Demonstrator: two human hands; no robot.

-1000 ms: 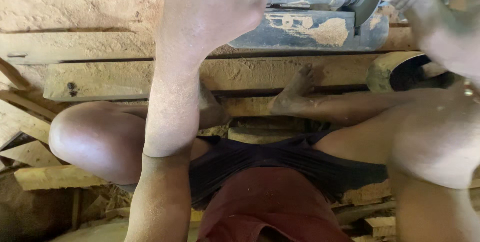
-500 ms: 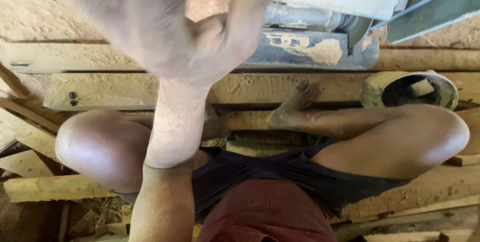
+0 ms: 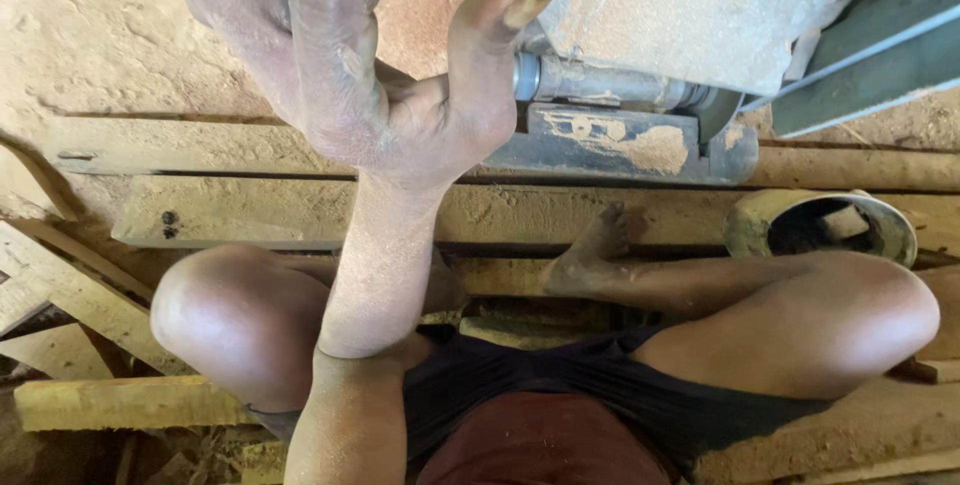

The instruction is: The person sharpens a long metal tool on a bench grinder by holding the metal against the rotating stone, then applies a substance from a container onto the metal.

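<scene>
The fingers [image 3: 330, 35] of the left hand [image 3: 370, 75] were spread loosely and raised close to the camera, the thumb [image 3: 495, 45] standing apart from the rest, and they had hold of nothing — the palm was bare and powdered with sawdust. The hand hung in front of a dusty grey machine [image 3: 690, 15], its thumb just beside the metal shaft [image 3: 590, 80] that ran out from under the machine's pale housing; whether thumb and shaft touched could not be told. Beneath the shaft sat a flat metal block [image 3: 620, 140] smeared with sawdust, resting on long wooden planks [image 3: 250, 215] that lay across the sandy floor [image 3: 90, 35]. The right hand was out of sight. The person sat cross-legged on the planks, one knee [image 3: 235, 315] to the left and the other [image 3: 870, 310] to the right, a bare foot [image 3: 590, 255] tucked against a plank below the machine. A round tin [image 3: 825, 230] caked with dust — open at the top — stood near the right knee, and loose offcuts of wood [image 3: 120, 400] lay about on the left.
</scene>
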